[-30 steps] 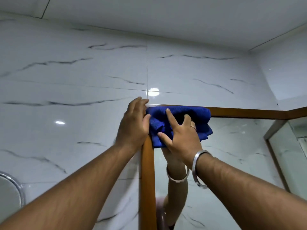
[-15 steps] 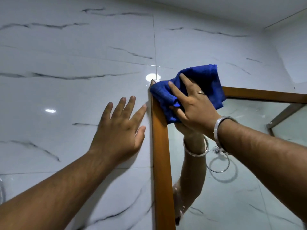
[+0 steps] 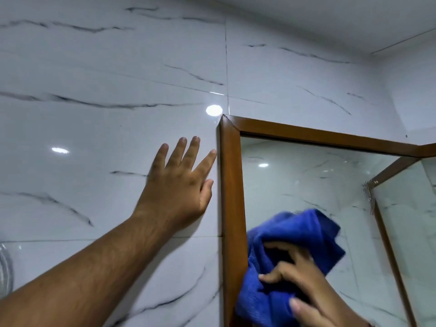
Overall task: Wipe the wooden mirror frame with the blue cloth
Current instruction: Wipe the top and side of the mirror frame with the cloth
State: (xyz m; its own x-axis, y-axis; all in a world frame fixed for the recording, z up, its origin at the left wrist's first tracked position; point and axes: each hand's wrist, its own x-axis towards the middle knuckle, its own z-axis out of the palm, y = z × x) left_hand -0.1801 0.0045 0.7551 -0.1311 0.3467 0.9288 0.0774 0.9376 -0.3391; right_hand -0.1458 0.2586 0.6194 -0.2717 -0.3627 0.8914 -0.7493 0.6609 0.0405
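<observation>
The wooden mirror frame (image 3: pixel 231 185) hangs on a white marble-tiled wall, its top left corner near the middle of the view. My right hand (image 3: pixel 304 286) grips the bunched blue cloth (image 3: pixel 292 244) low down, pressed against the inner edge of the frame's left upright and partly over the glass. My left hand (image 3: pixel 181 182) lies flat on the tile just left of the frame, fingers spread, holding nothing; its forefinger nearly touches the wood.
The mirror glass (image 3: pixel 306 185) reflects the tiled room. A second framed mirror panel (image 3: pixel 405 220) meets the first at the right corner. A round metal fitting (image 3: pixel 6 272) shows at the left edge. Ceiling is close above.
My right hand has slid the blue cloth down the left upright from the top corner to the lower part. My left hand left the corner and now rests flat on the tile.
</observation>
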